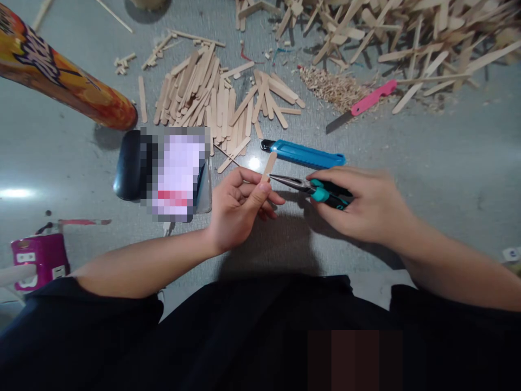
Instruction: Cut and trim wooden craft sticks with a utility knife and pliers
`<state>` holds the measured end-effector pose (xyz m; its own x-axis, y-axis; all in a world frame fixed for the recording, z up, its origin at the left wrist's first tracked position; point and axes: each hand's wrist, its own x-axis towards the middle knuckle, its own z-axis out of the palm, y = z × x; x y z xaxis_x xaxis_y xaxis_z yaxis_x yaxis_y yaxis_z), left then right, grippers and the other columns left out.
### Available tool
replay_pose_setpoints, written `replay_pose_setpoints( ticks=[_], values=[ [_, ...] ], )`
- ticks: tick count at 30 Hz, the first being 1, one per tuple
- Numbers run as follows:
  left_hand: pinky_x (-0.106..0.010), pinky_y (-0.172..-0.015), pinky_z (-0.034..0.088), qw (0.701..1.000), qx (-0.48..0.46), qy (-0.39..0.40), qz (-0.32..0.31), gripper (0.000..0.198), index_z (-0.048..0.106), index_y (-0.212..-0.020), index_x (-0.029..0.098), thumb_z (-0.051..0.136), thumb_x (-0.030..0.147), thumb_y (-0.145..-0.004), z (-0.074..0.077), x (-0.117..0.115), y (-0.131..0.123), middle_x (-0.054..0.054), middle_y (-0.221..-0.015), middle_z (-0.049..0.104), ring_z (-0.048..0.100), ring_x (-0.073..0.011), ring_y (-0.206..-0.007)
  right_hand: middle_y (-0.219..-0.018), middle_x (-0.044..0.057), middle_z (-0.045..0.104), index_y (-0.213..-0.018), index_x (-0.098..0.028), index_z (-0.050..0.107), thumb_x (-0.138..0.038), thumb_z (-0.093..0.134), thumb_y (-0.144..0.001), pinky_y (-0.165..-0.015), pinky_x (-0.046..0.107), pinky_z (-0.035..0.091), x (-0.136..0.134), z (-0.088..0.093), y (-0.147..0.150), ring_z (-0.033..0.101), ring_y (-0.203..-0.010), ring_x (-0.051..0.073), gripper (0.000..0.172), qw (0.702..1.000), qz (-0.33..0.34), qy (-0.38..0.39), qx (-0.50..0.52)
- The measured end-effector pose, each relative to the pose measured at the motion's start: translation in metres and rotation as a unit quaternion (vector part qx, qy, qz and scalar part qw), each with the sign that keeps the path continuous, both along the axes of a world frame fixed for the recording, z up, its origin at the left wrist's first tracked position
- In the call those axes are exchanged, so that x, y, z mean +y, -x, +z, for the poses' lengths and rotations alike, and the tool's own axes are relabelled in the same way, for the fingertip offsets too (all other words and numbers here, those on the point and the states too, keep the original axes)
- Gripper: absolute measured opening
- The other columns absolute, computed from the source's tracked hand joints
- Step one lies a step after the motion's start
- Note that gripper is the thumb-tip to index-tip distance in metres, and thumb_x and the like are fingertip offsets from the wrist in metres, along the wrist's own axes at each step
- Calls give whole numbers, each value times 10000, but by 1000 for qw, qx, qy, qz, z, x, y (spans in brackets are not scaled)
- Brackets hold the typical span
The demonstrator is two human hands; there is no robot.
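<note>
My left hand (240,203) pinches a wooden popsicle stick (269,164) between thumb and fingers, its rounded end pointing up. My right hand (362,203) is closed round the black and teal handles of long-nose pliers (299,183). The tips of the pliers meet the stick's side just above my left thumb; whether the jaws grip it I cannot tell. Just beyond both hands lies a blue utility knife (307,153). A heap of loose popsicle sticks (191,89) spreads out behind my left hand.
A phone (179,174) and a black rounded case (129,165) lie left of my left hand. Behind them stands an orange tube (69,70). A pink-handled saw (372,99) rests by wood shavings (336,89) and a large stick pile (407,43). A purple power socket (38,247) sits at far left.
</note>
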<state>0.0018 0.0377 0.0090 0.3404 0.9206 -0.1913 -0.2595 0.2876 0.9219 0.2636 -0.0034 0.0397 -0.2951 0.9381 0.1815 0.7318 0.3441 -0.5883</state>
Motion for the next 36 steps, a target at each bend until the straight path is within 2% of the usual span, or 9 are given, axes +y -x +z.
replay_pose_setpoints(
  ticks=[13, 24, 30, 36],
  values=[
    [-220, -519, 648, 1000, 22, 3, -16, 534, 590, -980, 232, 926, 645, -1017, 2, -1, 0, -33, -798, 892, 779, -142, -514, -1005, 45, 873, -1141, -295, 813, -221, 760, -942, -801, 440, 617, 0, 2, 3, 833, -868, 296, 219, 996, -23, 74, 43],
    [-212, -512, 648, 1000, 18, -19, -9, 490, 602, -978, 230, 917, 601, -1040, 1, -1, 0, -33, -793, 892, 763, -130, -497, -872, 23, 813, -1047, -279, 791, -289, 749, -981, -694, 401, 542, 2, 7, 8, 741, -715, 236, 79, 991, -26, 126, 49],
    [-211, -517, 654, 1000, 9, -24, -7, 456, 612, -959, 229, 916, 556, -1054, 2, -2, 0, -35, -787, 890, 768, -131, -497, -855, 10, 794, -1047, -294, 759, -283, 732, -982, -680, 398, 550, 3, 6, 8, 738, -712, 235, 71, 990, -12, 132, 41],
    [-234, -504, 647, 1000, 17, 0, -12, 543, 584, -952, 240, 944, 643, -999, 4, -1, 0, -45, -777, 882, 763, -147, -490, -905, 12, 823, -1073, -317, 741, -263, 738, -962, -707, 410, 586, 3, 6, 8, 760, -745, 247, 123, 994, -15, 99, 35]
  ],
)
